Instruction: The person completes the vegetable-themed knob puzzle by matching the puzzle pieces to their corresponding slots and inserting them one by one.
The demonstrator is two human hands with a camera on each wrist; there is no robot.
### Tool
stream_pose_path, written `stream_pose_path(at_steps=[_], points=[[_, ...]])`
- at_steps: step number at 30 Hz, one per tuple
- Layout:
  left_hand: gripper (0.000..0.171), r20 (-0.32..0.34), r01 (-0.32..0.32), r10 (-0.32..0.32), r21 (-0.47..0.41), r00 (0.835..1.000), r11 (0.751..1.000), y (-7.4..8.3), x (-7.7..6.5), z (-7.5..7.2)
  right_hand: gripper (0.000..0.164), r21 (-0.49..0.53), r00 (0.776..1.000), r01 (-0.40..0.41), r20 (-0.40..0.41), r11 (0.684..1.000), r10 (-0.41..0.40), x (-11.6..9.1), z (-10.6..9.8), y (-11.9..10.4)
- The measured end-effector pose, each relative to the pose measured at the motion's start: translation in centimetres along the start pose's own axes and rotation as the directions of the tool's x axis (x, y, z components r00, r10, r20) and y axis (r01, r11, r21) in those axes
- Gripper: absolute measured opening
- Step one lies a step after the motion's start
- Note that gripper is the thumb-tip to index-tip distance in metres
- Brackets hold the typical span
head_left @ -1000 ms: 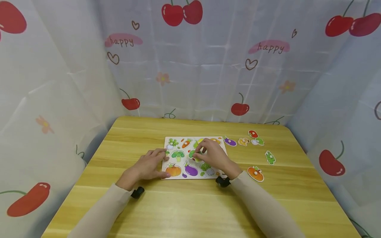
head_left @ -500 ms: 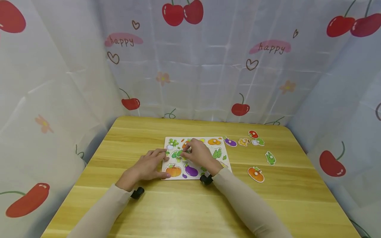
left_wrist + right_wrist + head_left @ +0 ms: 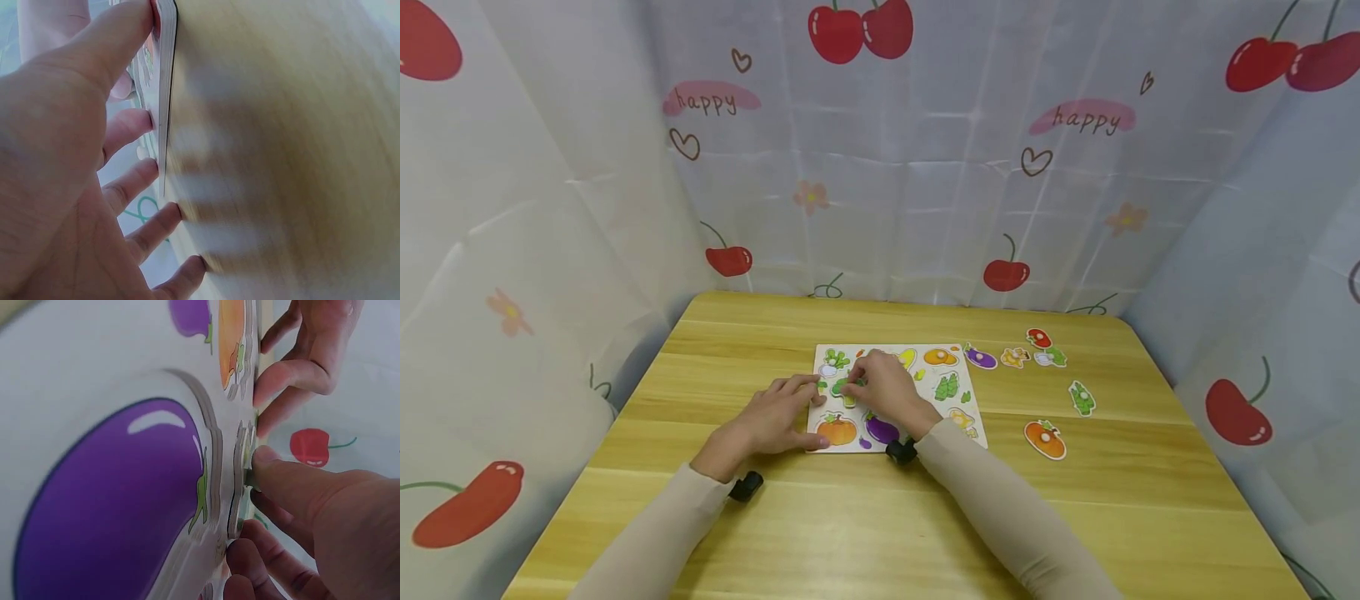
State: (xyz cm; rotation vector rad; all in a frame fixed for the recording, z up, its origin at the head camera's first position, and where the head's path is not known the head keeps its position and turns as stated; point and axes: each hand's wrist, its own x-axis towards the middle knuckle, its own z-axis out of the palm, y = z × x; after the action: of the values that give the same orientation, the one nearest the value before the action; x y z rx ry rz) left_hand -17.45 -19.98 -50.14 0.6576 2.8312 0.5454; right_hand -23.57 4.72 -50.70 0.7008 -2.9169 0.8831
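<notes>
A white vegetable puzzle board [image 3: 929, 387] lies on the table with shaped recesses and pictures. My left hand [image 3: 771, 417] rests at its left side, thumb on the front corner; the left wrist view shows the other fingers spread, some touching the board, some the tabletop. With thumb and fingertips my right hand [image 3: 883, 387] pinches the knob of a broccoli puzzle piece [image 3: 848, 402] over the broccoli picture at the board's left. In the right wrist view this piece [image 3: 237, 487] appears edge-on at the board's surface; whether it sits fully in the recess I cannot tell. An eggplant recess [image 3: 119, 500] lies nearer.
Right of the board lie loose knobbed pieces: an eggplant [image 3: 981, 357], a yellowish piece [image 3: 1014, 358], a tomato [image 3: 1038, 337], a white-and-green vegetable [image 3: 1050, 357], a green pea piece [image 3: 1082, 399] and a pumpkin [image 3: 1044, 439]. A cherry-print curtain [image 3: 880, 225] surrounds the wooden table [image 3: 820, 525].
My right hand has carried the broccoli piece left, from the middle of the board to the broccoli picture. My left hand has stayed in place.
</notes>
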Motion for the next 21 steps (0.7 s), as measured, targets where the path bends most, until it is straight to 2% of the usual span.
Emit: stream_pose_path(at_steps=[6, 13, 21], points=[[0.074, 0.000, 0.001, -0.001, 0.002, 1.000, 1.000, -0.10, 0.10, 0.17, 0.016, -0.005, 1.000, -0.018, 0.012, 1.000, 0.018, 0.08, 0.32, -0.08], [0.073, 0.002, 0.003, -0.003, 0.008, 1.000, 1.000, -0.17, 0.07, 0.21, 0.013, -0.015, 1.000, 0.017, 0.022, 1.000, -0.016, 0.06, 0.50, -0.10], [0.074, 0.004, 0.002, -0.003, 0.011, 1.000, 1.000, -0.09, 0.03, 0.17, 0.011, -0.005, 1.000, 0.006, 0.026, 1.000, -0.006, 0.01, 0.39, -0.19]])
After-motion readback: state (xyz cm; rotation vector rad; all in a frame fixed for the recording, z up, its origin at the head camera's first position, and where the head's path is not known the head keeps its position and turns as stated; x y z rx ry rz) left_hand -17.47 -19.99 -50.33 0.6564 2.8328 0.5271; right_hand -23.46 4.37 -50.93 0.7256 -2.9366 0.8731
